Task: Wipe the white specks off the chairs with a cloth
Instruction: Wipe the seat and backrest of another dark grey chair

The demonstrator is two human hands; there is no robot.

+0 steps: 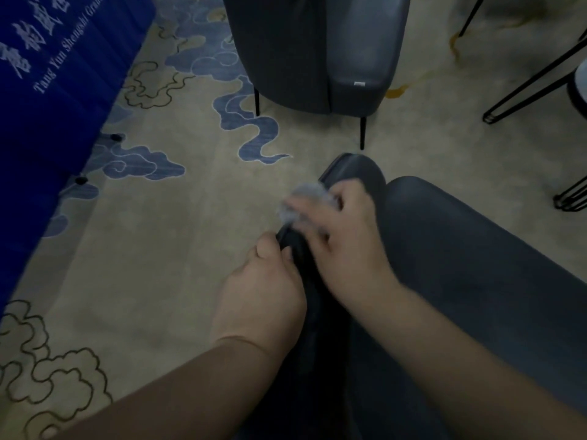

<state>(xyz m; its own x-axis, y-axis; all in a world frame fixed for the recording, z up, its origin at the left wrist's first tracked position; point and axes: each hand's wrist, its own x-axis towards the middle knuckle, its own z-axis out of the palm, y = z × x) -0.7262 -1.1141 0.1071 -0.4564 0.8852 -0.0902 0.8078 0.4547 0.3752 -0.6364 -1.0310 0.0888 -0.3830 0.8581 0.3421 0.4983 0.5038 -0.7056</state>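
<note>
Two bare hands work a grey cloth along the edge of a dark chair.

The right hand [343, 230], blurred, reaches forward with fingers curled around a crumpled grey cloth [301, 201], pressing it against the top edge of the near chair [476, 265]. The left hand [263, 287] pinches the same dark edge just beside it, thumb and fingers clamped on the upholstery. A second chair [317, 52] stands beyond on the patterned carpet [143, 265]. A blue banner [57, 74] at the left reads "Tang Yun Sheng...".

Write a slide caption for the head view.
Right hand wipes near chair with grey cloth; left hand grips its edge.
</note>
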